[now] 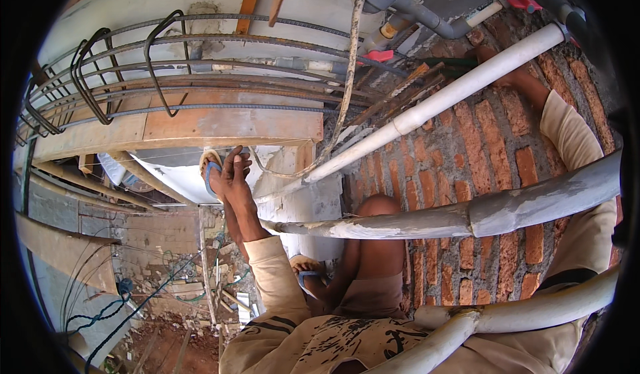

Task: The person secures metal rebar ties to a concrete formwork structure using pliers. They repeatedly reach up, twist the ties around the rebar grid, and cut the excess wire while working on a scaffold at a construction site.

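Nearest: pale branching pipe (527, 314) across lower right, then streaky grey pipe (427, 222) above it, smooth plastic with smeared whitish residue.

Left hand (235, 177), centre-left, in front of a sandalled foot: fingers loosely bent, partly open. Can't confirm anything in it; a thin line runs close by. Right hand (485, 53), upper right, is half hidden by the long white pipe (413, 117). Grip can't be told; something dark green sits just left of it, near rough split wood strips (400, 94).

Rebar cage (200, 38), upper left to upper centre: ribbed long bars, bent rectangular stirrups, rust-brown in places. It sits by/above the formwork board (227, 126), flat timber, orange-grey stains.

Status, my read: cage assembled and roughly in position, stirrups spaced at left. No concrete visible around the bars, so casting looks undone. Can't verify ties at this resolution.

Brick wall (497, 134), right: coarse red units, lumpy grey mortar, no plaster. Farthest, lower left: broken rubble (180, 307) on reddish soil, twisted blue rope (100, 319) above it.
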A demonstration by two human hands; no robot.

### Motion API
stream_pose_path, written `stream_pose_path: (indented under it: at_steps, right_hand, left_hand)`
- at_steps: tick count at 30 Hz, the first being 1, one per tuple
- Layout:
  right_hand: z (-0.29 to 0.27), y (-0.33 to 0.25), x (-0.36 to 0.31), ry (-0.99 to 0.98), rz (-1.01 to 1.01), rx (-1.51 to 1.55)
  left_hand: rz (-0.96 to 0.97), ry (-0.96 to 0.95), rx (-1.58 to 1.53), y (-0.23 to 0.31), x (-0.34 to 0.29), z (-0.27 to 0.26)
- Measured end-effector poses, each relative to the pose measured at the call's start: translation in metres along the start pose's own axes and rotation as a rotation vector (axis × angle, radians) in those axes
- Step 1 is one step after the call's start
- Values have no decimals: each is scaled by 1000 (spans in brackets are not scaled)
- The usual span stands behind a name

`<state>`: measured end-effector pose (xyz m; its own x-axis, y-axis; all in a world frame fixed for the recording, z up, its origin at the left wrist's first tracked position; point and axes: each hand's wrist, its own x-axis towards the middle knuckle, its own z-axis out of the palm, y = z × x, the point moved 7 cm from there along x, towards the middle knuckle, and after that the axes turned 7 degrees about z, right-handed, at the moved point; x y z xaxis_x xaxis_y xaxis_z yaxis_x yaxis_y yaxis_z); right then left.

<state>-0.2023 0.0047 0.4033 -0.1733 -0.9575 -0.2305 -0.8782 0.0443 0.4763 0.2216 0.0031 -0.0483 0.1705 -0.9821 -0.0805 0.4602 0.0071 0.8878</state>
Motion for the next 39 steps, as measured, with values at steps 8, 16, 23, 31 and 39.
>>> stream_pose_path:
  at_steps: [8,16,23,31,39]
  right_hand:
    - [5,-2,-5,-31,-10,55]
    - [-6,-22,-29,6,45,153]
    - [-15,-23,-63,100,23,202]
    - [-19,-22,-82,240,29,412]
    - [93,-46,-123,333,31,1240]
  left_hand:
    - [12,-39,-9,-11,-5,0]
    - [126,-8,79,-12,-28,-28]
    - [304,75,132,29,-129,-70]
    - [304,17,288,73,-212,-72]
    - [255,-50,294,96,-281,-71]
